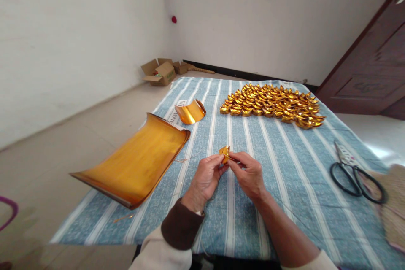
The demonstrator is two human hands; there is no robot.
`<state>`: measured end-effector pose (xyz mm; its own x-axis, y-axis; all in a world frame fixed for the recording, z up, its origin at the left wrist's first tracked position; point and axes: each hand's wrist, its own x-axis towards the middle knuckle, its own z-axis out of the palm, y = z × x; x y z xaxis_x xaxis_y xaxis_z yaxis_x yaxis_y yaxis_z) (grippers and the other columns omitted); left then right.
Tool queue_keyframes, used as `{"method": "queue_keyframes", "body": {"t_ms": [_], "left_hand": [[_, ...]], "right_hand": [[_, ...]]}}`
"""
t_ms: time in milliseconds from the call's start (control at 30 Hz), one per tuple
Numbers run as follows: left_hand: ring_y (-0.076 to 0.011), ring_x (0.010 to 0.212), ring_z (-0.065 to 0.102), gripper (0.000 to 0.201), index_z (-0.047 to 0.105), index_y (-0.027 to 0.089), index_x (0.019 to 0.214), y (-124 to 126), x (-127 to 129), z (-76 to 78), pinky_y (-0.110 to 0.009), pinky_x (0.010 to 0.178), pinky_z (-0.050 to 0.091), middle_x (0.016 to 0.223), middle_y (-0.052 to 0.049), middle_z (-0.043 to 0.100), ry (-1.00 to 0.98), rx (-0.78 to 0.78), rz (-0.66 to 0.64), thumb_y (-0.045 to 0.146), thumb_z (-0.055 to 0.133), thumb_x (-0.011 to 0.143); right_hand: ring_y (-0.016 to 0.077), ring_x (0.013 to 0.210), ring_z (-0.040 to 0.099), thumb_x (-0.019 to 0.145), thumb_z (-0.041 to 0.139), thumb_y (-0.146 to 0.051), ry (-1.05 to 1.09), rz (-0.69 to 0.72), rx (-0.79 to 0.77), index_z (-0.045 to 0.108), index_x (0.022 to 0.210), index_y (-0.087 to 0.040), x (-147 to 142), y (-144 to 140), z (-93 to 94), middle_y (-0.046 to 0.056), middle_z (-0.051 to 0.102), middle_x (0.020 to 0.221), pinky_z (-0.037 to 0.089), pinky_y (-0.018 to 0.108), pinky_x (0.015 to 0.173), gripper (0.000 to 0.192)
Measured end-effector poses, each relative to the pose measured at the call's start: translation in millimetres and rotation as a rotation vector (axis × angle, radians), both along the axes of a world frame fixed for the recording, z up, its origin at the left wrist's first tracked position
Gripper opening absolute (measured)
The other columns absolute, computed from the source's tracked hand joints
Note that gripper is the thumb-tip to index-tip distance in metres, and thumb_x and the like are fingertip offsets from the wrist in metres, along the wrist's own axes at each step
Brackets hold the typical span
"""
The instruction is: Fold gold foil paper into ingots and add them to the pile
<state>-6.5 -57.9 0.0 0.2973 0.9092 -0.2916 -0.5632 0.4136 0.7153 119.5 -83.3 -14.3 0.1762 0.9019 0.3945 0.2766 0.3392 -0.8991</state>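
Observation:
Both hands meet over the blue striped cloth (278,164) and pinch a small folded piece of gold foil paper (224,153). My left hand (205,179) grips its left side with thumb and fingers. My right hand (248,174) grips its right side. Left of the hands lies a large curled stack of gold foil sheets (136,164). A smaller curled gold sheet (190,112) rests farther back. A pile of several folded gold ingots (272,104) covers the far part of the cloth.
Black-handled scissors (356,173) lie at the right of the cloth, beside a woven mat edge (394,202). Open cardboard boxes (160,72) sit on the floor by the far wall. A dark wooden door (373,67) stands at the right.

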Motion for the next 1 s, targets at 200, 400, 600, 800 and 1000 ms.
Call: {"method": "queue_keyframes", "body": {"t_ms": [200,400,600,800,1000], "left_hand": [[-0.0138,0.077,0.064,0.009,0.075,0.008,0.078,-2,2,3.5,-0.024,0.073,0.052,0.083,-0.008,0.072,-0.015,-0.052,0.027,0.014,0.070,0.074],[-0.0133,0.078,0.065,0.015,0.075,0.010,0.089,-2,3,9.6,-0.022,0.070,0.052,0.087,-0.008,0.073,-0.030,-0.109,0.048,0.015,0.063,0.082],[-0.0137,0.076,0.066,0.018,0.075,0.009,0.083,-1,4,12.1,-0.023,0.071,0.053,0.084,-0.008,0.073,-0.046,-0.131,0.071,0.014,0.058,0.085],[-0.0152,0.078,0.067,0.017,0.075,0.008,0.087,-3,5,13.4,-0.024,0.073,0.053,0.086,-0.010,0.074,-0.041,-0.127,0.077,0.013,0.059,0.084],[-0.0157,0.078,0.068,0.014,0.074,0.009,0.085,-3,4,12.3,-0.024,0.072,0.053,0.086,-0.010,0.075,-0.026,-0.133,0.095,0.014,0.061,0.083]], "right_hand": [[0.0168,0.077,0.066,0.079,0.067,-0.025,0.149,-0.003,-0.103,0.076,0.090,-0.024,1,1,2.5,0.003,0.072,0.084,0.052,0.027,0.065,0.014],[0.0160,0.069,0.064,0.075,0.069,-0.029,0.252,-0.004,-0.197,0.077,0.087,-0.023,2,2,3.7,0.002,0.071,0.079,0.051,0.028,0.062,0.015],[0.0132,0.060,0.060,0.072,0.072,-0.029,0.322,-0.023,-0.245,0.077,0.084,-0.022,2,2,7.0,0.000,0.070,0.073,0.049,0.027,0.058,0.015],[0.0119,0.057,0.058,0.069,0.073,-0.030,0.411,-0.025,-0.290,0.077,0.081,-0.021,2,4,8.1,0.000,0.071,0.072,0.049,0.026,0.055,0.015],[0.0131,0.056,0.060,0.069,0.074,-0.033,0.438,-0.036,-0.293,0.076,0.082,-0.019,5,6,-0.1,0.002,0.071,0.069,0.050,0.027,0.053,0.018]]}}
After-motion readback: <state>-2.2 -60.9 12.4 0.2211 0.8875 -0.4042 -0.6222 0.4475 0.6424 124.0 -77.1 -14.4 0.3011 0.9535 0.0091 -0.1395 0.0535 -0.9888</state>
